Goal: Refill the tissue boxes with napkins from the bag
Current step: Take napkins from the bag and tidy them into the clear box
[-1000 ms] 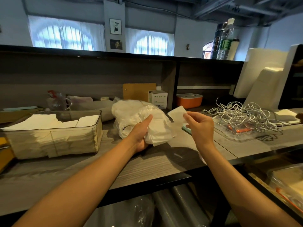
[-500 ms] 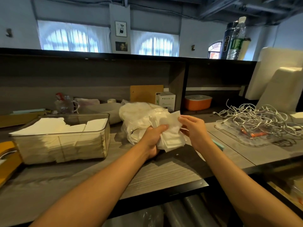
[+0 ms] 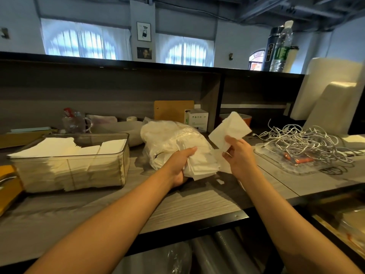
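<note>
A clear plastic bag (image 3: 167,137) of white napkins lies on the grey counter, mid-frame. My left hand (image 3: 180,165) grips a bundle of napkins (image 3: 201,165) at the bag's near end. My right hand (image 3: 236,155) pinches a few white napkins (image 3: 230,130) and holds them up, to the right of the bag. A clear tissue box (image 3: 122,155) stands to the left, filled with stacked white napkins (image 3: 65,149) nearly to its rim.
A tangle of white cables (image 3: 300,141) sits on a clear tray at right. A small white carton (image 3: 196,119), a wooden board (image 3: 173,109) and an orange container (image 3: 247,120) stand at the back. White foam blocks (image 3: 331,99) lean far right. Yellow items (image 3: 7,186) lie at left.
My right hand reached into the bundle at the bag, took a few napkins and lifted them up and to the right. My left hand kept its grip on the bundle.
</note>
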`<action>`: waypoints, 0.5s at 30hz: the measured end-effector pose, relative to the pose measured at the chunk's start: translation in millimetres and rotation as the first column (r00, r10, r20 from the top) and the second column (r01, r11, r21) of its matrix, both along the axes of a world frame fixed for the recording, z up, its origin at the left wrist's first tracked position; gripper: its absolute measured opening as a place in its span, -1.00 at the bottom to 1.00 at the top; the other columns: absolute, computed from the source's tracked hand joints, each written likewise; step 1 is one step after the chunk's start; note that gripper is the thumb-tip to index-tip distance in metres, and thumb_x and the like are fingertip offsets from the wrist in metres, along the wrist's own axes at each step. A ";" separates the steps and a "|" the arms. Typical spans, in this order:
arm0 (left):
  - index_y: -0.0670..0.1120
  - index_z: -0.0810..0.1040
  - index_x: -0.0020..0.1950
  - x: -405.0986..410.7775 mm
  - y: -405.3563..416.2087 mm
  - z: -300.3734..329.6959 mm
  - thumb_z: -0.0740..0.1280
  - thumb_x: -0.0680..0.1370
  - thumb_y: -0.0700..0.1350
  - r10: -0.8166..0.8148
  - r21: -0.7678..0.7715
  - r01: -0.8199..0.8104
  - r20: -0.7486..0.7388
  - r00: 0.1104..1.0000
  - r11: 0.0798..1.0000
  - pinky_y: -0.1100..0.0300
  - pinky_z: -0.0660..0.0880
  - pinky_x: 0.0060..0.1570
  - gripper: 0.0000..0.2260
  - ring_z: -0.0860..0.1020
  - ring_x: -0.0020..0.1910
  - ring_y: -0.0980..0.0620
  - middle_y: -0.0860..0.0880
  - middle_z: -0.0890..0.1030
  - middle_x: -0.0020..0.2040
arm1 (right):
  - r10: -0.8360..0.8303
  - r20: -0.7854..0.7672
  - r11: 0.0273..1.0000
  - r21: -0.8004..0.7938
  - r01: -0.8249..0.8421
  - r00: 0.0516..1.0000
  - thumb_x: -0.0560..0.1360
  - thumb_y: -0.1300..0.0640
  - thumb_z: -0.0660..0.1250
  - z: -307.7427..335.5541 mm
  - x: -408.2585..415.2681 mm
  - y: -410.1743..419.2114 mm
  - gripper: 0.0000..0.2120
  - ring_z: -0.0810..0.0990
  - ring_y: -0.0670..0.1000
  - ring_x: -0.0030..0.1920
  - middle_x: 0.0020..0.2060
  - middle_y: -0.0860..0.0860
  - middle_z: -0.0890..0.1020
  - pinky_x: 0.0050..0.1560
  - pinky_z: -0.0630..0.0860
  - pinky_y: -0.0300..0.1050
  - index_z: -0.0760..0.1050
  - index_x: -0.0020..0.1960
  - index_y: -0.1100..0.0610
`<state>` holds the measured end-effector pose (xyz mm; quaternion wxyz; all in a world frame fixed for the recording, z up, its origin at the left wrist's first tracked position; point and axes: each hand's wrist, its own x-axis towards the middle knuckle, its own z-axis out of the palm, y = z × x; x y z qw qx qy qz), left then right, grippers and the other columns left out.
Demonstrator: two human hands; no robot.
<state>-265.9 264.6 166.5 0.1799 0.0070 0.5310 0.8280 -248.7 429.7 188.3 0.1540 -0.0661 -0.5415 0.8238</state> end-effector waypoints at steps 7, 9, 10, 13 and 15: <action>-0.04 0.58 0.19 3.8 -4.6 4.1 0.06 0.56 0.40 -0.156 0.064 0.158 -0.040 0.987 0.985 -0.13 0.52 0.19 -0.39 0.65 0.08 -0.17 -0.17 0.69 0.10 | 0.191 0.109 0.872 0.437 -0.219 0.976 0.62 0.22 0.22 -3.0 13.4 -23.3 -0.76 0.51 -0.05 -0.20 0.04 0.02 0.60 -0.54 0.36 -0.37 0.59 0.19 0.06; -0.06 0.57 0.20 7.0 -4.5 4.8 0.12 0.55 0.37 -0.186 0.047 0.189 -0.058 0.981 0.981 -0.11 0.55 0.15 -0.43 0.67 0.04 -0.14 -0.17 0.70 0.08 | 0.138 0.162 0.875 0.442 -0.197 0.977 0.62 0.18 0.24 -3.1 12.5 -23.8 -0.76 0.48 -0.05 -0.24 0.01 0.03 0.60 -0.54 0.37 -0.36 0.57 0.24 0.04; -0.09 0.57 0.23 8.9 -4.4 5.0 0.17 0.56 0.32 -0.199 0.032 0.203 -0.083 0.976 0.979 -0.09 0.57 0.13 -0.47 0.67 0.03 -0.13 -0.17 0.70 0.09 | 0.131 0.179 0.871 0.449 -0.199 0.975 0.62 0.14 0.26 -3.2 12.0 -22.6 -0.77 0.49 -0.05 -0.22 0.00 0.02 0.60 -0.50 0.39 -0.32 0.55 0.25 0.05; -0.12 0.54 0.28 12.2 -4.7 3.8 0.31 0.51 0.14 -0.236 -0.001 0.239 -0.160 0.958 0.971 -0.04 0.60 0.10 -0.54 0.67 0.05 -0.11 -0.18 0.67 0.15 | 0.078 0.191 0.831 0.530 -0.170 0.978 0.61 0.06 0.28 -4.5 11.4 -22.8 -0.83 0.51 -0.06 -0.15 -0.03 -0.03 0.61 -0.31 0.39 -0.22 0.55 0.17 0.03; -0.13 0.50 0.35 11.9 -4.1 2.6 0.34 0.47 0.12 -0.262 -0.014 0.264 -0.187 0.947 0.964 -0.06 0.56 0.20 -0.48 0.63 0.16 -0.14 -0.19 0.62 0.24 | 0.025 0.158 0.807 0.580 -0.113 0.987 0.59 0.04 0.30 -4.5 11.2 -23.7 -0.88 0.51 -0.08 -0.15 -0.08 -0.03 0.62 -0.23 0.42 -0.21 0.58 0.01 0.04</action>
